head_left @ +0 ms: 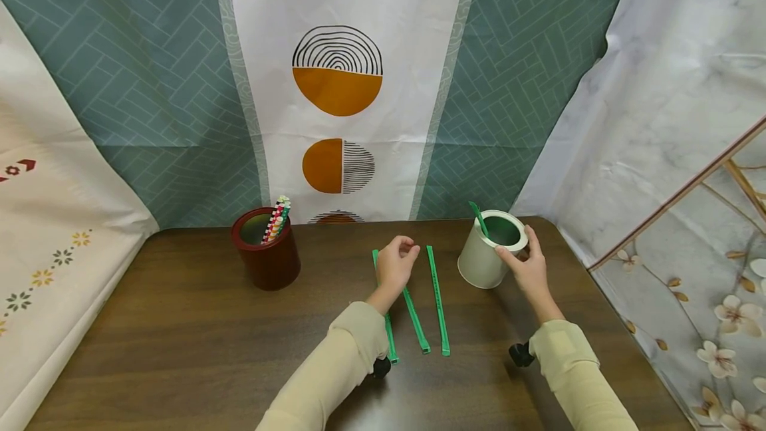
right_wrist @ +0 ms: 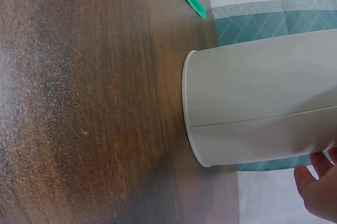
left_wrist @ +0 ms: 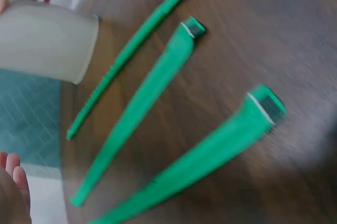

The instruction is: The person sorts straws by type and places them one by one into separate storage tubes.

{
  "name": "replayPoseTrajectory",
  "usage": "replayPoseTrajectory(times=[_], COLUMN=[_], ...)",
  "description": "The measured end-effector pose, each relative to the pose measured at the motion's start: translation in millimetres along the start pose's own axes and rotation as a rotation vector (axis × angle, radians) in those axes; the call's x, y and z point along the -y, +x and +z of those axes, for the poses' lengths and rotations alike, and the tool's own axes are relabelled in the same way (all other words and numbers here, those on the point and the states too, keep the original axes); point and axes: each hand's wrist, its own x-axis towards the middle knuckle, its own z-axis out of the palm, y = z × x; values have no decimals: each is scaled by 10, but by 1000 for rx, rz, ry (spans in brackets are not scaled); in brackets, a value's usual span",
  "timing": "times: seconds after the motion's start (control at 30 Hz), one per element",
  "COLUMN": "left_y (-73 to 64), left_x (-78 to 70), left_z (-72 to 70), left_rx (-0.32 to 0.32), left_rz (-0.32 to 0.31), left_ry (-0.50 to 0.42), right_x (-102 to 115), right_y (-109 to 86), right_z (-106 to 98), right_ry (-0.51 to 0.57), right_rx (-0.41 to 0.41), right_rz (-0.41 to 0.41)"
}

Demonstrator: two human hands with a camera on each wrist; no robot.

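Observation:
My left hand point(head_left: 395, 265) hovers over several slim green stick packets point(head_left: 439, 301) lying lengthwise on the table. Its fingers bend loosely, with nothing visible between them. In the left wrist view, part of that hand point(left_wrist: 13, 190) shows at the lower left, close to the packets' far ends. My right hand point(head_left: 529, 271) grips an off-white canister point(head_left: 483, 259) by its right side, thumb and fingers at the rim. One green stick packet point(head_left: 477, 219) stands inside, leaning against the rim. The right wrist view has the canister wall point(right_wrist: 253, 92) and the fingertips point(right_wrist: 304, 177) beside it.
A dark red canister point(head_left: 269, 261) with several colourful patterned sticks point(head_left: 276, 221) stands at the back left of the brown wooden table point(head_left: 197, 338). Patterned cloth point(head_left: 341, 12) hangs behind the table, with more cloth along both sides.

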Motion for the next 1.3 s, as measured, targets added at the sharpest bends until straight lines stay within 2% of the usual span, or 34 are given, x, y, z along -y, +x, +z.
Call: replayPoseTrajectory(times=[0.33,0.53,0.7,1.0,1.3], left_y=[-38,-60,-81,-119,-118], left_x=[364,502,564,611,628], left_z=[-98,-142,-180,-218,-233], left_rx=[7,13,20,60,105], left_rz=[-43,-84,-101,-131,-127], left_ry=[70,141,178,249,352], right_x=[-6,-13,14,234,239], right_y=[24,24,16,-107,-111], right_z=[12,17,6,14,10], right_ry=[-13,-9,7,11,11], right_rx=[-8,-8,-1,-2,-3], right_rz=[-16,-22,-8,-4,-1])
